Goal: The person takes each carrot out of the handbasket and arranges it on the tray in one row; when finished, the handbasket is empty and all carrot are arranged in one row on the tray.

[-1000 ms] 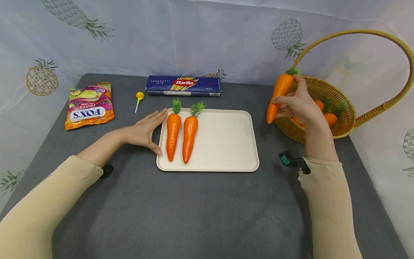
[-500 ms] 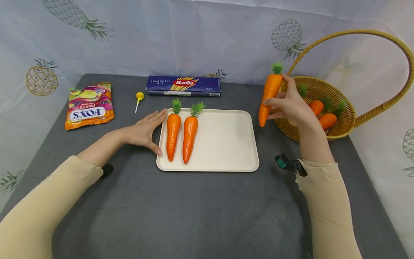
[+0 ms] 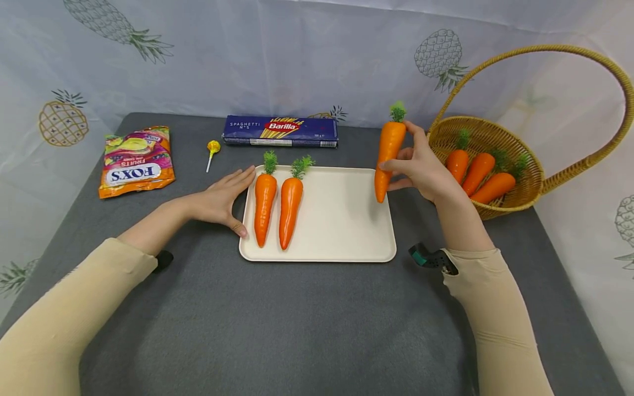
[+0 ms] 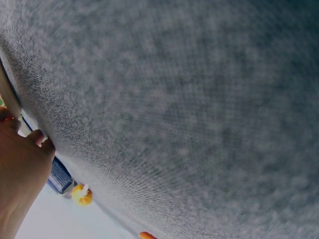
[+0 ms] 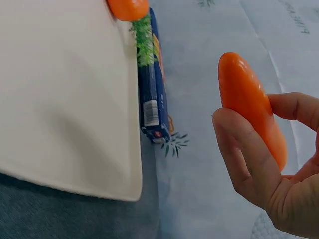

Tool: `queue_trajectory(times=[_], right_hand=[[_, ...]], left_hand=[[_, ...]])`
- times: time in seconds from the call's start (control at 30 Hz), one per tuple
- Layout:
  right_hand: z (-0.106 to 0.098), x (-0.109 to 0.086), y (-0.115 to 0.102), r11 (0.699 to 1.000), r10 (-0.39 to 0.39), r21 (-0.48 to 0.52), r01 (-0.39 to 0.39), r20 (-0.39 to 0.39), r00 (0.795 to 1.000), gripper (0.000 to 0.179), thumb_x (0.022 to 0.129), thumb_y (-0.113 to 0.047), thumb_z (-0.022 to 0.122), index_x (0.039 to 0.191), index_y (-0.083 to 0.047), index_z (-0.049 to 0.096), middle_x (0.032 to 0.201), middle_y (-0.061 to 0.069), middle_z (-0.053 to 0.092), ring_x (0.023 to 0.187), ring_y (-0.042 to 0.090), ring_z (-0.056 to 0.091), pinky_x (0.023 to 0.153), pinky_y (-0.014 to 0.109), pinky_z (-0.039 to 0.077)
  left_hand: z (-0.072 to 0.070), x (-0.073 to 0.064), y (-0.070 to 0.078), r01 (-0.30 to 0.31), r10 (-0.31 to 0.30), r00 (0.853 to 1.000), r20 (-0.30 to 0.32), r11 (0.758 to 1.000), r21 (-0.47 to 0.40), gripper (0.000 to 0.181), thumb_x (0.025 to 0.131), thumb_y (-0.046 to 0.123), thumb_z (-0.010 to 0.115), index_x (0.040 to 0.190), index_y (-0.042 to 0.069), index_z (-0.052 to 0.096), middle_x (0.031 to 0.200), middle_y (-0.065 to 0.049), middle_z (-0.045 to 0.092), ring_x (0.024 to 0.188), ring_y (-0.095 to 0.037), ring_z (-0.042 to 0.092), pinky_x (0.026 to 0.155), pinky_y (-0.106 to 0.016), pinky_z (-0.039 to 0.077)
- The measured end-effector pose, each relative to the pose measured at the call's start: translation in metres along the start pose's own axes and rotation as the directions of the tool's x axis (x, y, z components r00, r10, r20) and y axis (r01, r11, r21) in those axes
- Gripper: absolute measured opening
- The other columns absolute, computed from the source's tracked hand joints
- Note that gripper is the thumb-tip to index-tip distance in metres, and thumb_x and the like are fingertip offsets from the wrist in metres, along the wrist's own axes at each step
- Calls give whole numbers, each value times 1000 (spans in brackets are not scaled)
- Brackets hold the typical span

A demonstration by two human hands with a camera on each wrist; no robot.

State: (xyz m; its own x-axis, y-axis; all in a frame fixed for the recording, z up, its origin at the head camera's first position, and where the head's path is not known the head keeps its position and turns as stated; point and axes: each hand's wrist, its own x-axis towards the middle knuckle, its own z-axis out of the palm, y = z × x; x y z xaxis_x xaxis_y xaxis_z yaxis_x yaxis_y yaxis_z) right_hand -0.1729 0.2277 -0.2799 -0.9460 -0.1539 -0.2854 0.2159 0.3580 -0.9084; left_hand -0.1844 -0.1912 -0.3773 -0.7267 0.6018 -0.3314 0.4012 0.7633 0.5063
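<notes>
My right hand point(image 3: 421, 165) pinches an orange carrot point(image 3: 390, 146) with a green top between thumb and fingers, held up over the right edge of the cream tray point(image 3: 342, 220). In the right wrist view the same carrot point(image 5: 249, 94) tilts in the grip, its leafy end hidden. Two more carrots, one at the far left point(image 3: 264, 206) and one beside it point(image 3: 290, 209), lie side by side on the tray's left part, tops pointing away. My left hand point(image 3: 223, 201) rests with spread fingers at the tray's left edge, thumb and fingertips touching the rim.
A wicker basket point(image 3: 537, 192) with a tall handle stands at the right, holding several carrots point(image 3: 477, 170). Behind the tray lies a blue spaghetti box point(image 3: 280, 132). A yellow lollipop point(image 3: 213, 147) and a candy bag point(image 3: 137, 162) are at the back left.
My right hand has carried the carrot leftward from in front of the basket to over the tray's right edge. The left hand and the tray have stayed in place.
</notes>
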Motion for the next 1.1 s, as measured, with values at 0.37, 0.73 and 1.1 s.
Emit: queue_trajectory(times=[0.37, 0.73, 1.1], right_hand=[[27, 3, 5, 1000, 5, -7, -5, 53, 999, 100, 92, -11, 67, 157, -32, -6, 114, 16, 49, 81, 16, 67, 72, 42, 63], [48, 9, 15, 1000, 7, 25, -9, 78, 997, 101, 89, -6, 68, 157, -31, -3, 116, 18, 47, 87, 24, 68, 77, 54, 60], [67, 10, 21, 999, 33, 36, -37, 106, 994, 102, 89, -6, 69, 157, -33, -2, 121, 19, 45, 90, 28, 68, 76, 52, 61]], left_hand=[[-1, -2, 1, 0, 0, 1000, 5, 1000, 4, 138, 65, 53, 88, 160, 10, -3, 169, -9, -13, 154, -45, -7, 117, -75, 4], [0, -2, 3, -8, 8, 1000, -4, 1000, 8, 138, 64, 52, 89, 160, 9, -1, 169, -10, -11, 154, -45, -6, 117, -74, 4], [-1, -2, 4, -9, 9, 1000, 0, 1000, 6, 138, 64, 51, 89, 160, 8, -2, 169, -11, -11, 154, -46, -6, 118, -73, 3]])
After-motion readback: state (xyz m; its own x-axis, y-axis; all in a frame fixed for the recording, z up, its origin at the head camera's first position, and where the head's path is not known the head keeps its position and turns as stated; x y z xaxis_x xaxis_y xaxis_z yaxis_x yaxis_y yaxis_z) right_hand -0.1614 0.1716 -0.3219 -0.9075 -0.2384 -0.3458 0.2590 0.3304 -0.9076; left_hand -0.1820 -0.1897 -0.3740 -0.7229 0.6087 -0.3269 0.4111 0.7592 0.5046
